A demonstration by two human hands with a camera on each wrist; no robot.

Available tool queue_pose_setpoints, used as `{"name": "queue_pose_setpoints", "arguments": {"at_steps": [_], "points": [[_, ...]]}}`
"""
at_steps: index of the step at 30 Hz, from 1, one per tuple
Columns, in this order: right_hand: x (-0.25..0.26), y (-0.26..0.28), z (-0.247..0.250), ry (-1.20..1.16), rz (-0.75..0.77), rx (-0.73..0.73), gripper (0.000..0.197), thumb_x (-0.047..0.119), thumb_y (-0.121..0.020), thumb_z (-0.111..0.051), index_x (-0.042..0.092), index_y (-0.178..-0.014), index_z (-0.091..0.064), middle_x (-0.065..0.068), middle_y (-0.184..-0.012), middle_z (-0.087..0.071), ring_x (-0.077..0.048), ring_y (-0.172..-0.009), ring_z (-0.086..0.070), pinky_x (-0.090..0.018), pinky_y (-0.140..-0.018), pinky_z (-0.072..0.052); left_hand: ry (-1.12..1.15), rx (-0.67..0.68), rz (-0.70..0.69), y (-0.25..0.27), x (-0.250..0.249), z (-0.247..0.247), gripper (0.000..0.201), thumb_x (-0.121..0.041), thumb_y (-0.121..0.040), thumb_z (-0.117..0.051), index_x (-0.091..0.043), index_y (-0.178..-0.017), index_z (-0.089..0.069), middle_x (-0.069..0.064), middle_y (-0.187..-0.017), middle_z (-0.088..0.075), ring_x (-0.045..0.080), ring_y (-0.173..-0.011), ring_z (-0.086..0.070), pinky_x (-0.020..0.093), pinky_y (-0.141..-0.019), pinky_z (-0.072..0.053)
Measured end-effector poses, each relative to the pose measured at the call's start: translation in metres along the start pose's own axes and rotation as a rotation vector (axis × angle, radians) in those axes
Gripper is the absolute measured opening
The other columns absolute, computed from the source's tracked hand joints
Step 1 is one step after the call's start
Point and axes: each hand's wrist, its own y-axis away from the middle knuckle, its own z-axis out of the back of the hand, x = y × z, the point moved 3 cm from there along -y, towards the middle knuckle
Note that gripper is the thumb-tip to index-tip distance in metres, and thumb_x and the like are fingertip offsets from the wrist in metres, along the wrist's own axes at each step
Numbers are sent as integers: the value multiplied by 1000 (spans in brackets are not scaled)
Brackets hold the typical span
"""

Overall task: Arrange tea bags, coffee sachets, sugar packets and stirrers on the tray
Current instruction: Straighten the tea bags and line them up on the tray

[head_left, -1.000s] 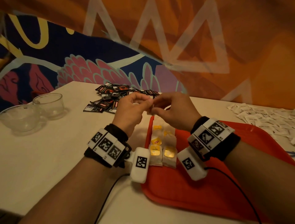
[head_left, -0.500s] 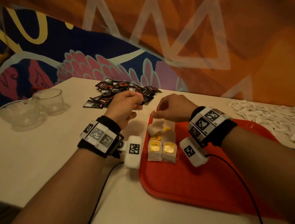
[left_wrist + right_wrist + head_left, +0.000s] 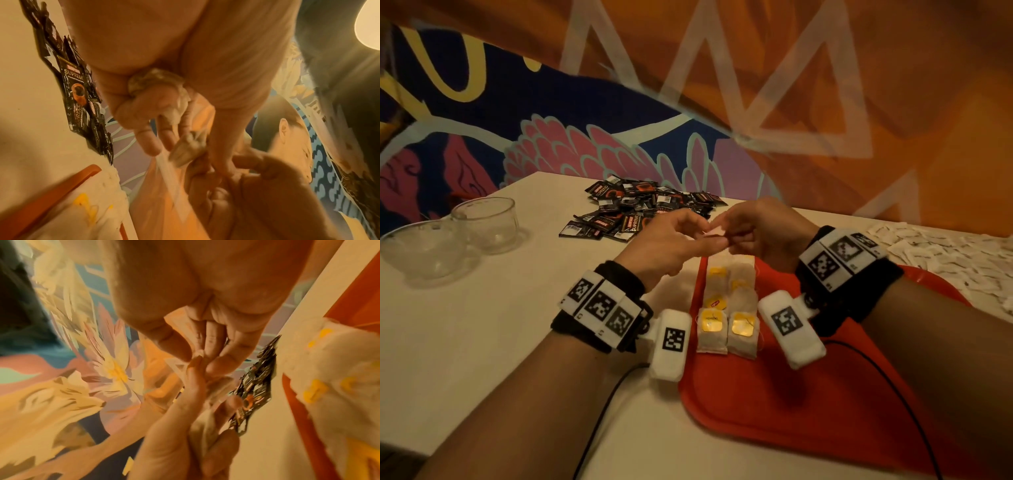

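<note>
Both hands meet above the far left corner of the red tray [image 3: 774, 404], fingertips together. The left hand [image 3: 671, 245] holds a bunch of tea bags [image 3: 160, 81] curled into its palm, and its fingers also pinch one loose tea bag [image 3: 188, 151] at the point of contact. The right hand [image 3: 763, 233] pinches the same small pale item between thumb and fingertips; whether it grips the bag itself or its tag cannot be told.

On the tray, tea bags with yellow tags [image 3: 726, 325] lie flat in two columns along the left edge, touching one another, the nearest pair side by side. The tray rests on the pale worktop [image 3: 465, 325].

A heap of black coffee sachets [image 3: 640, 209] lies on the worktop beyond the left hand, apart from the tray. White sugar packets [image 3: 945, 253] are spread on the worktop to the right, behind the tray. Two clear glass bowls [image 3: 452, 236] stand together at the far left, well apart from the tray.

Each wrist carries a black band with printed markers and a white camera unit.
</note>
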Motion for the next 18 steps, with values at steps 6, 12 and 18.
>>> {"name": "queue_pose_setpoints", "arguments": {"at_steps": [6,12,18], "points": [[15,11,-4,35,97,4,22,-4,-88,-53,-8,-105,-66,-19,-100,-69,-21,-79,-66,-25,-65,-55,38,-32,-83,2,-5,2,22,-33,-89,-71,-13,-99,-71,-3,-74,-69,13,-67,-56,22,-44,-30],[8,15,3,154,132,-72,9,3,-85,-71,9,-91,-69,-12,-92,-67,-21,-82,-63,-28,-69,-55,113,-83,-86,0,-3,5,21,-31,-95,-64,-13,-93,-75,9,-82,-68,25,-77,-49,21,-45,-31],[-8,15,-4,321,188,-76,16,21,-79,-81,14,-90,-71,-4,-85,-73,-17,-78,-69,-28,-68,-54,152,-90,-65,1,-2,-2,11,-23,-93,-66,-13,-97,-71,5,-80,-71,24,-79,-62,24,-47,-31]]}}
